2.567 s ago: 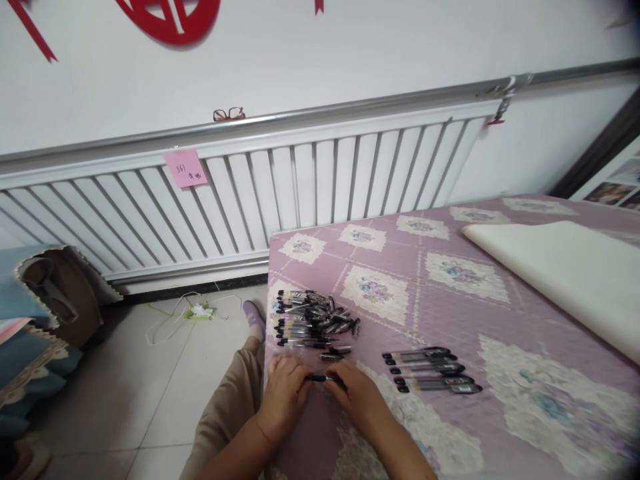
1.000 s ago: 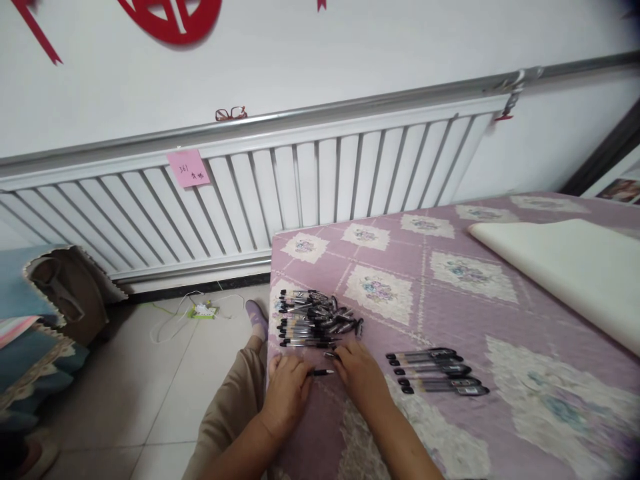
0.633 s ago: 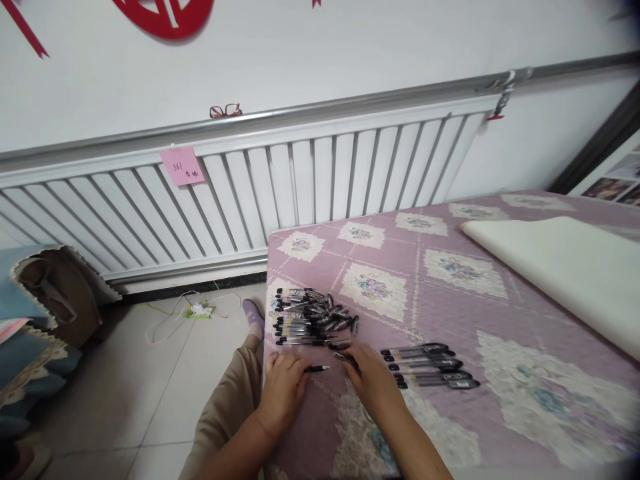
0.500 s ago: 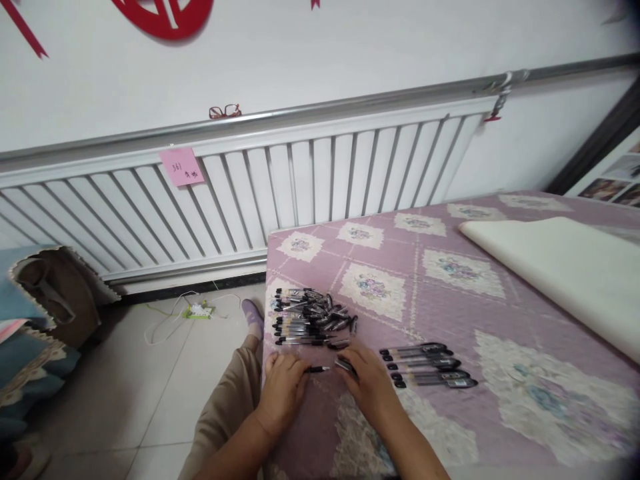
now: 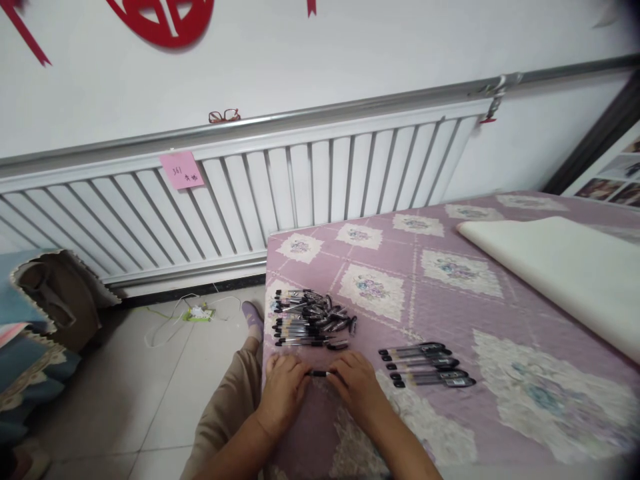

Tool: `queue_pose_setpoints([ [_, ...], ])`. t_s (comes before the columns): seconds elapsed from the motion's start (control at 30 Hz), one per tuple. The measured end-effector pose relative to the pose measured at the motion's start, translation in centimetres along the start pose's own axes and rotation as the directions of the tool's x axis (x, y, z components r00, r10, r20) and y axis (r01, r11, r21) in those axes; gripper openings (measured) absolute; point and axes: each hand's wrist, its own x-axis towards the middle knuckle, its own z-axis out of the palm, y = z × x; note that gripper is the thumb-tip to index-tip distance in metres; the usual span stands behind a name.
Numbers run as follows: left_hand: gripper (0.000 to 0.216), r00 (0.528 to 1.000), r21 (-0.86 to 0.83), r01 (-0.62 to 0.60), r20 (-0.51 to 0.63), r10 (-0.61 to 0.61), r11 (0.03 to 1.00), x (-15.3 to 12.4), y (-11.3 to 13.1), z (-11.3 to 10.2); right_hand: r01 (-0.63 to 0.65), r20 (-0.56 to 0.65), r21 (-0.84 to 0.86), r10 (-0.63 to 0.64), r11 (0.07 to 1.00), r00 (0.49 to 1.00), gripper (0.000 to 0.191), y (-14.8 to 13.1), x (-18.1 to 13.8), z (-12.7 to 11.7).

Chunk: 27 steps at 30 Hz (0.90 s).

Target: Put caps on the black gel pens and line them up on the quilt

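Observation:
Between my two hands lies a black pen point(image 5: 319, 373), level above the near part of the cloth-covered surface. My left hand point(image 5: 285, 385) is closed around its barrel. At the tip end my right hand point(image 5: 356, 381) is closed on a pen cap, which its fingers mostly hide. Just beyond my hands rests a pile of uncapped pens point(image 5: 297, 327), with loose black caps point(image 5: 334, 317) along its right side. To the right of my right hand several capped pens point(image 5: 425, 365) lie side by side.
The purple quilted cloth point(image 5: 320, 263) with floral patches covers the surface. A cream folded sheet point(image 5: 560, 267) lies at the right. Behind stands a white radiator point(image 5: 310, 177), with glasses point(image 5: 224, 116) on its pipe. A power strip point(image 5: 199, 312) with cables lies on the floor.
My right hand has moved left with the cap to the tip of the pen, closing the gap between them. My left hand has stayed almost still.

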Motion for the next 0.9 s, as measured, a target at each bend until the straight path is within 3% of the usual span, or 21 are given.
queue_pose_setpoints([
  [0.3,0.015,1.000,-0.019,0.004,-0.026,-0.005,1.000,0.0,-0.2,0.0,0.018,-0.020,0.006,-0.018,1.000,1.000,0.007,0.4,0.2,-0.2],
  [0.47,0.016,1.000,-0.039,0.018,0.021,-0.017,0.999,0.1,-0.4,0.2,-0.112,-0.143,-0.044,0.105,0.993,0.984,0.013,2.6,-0.1,-1.7],
  [0.77,0.022,0.999,-0.100,0.017,0.042,-0.013,0.995,0.2,-0.7,0.3,-0.191,-0.031,-0.313,0.191,0.930,0.981,0.007,1.5,-0.3,-1.0],
  [0.9,0.024,1.000,-0.104,0.013,0.020,-0.011,0.994,0.2,-0.7,0.3,-0.189,-0.037,-0.280,0.187,0.941,0.982,0.008,2.0,-0.1,-0.7],
])
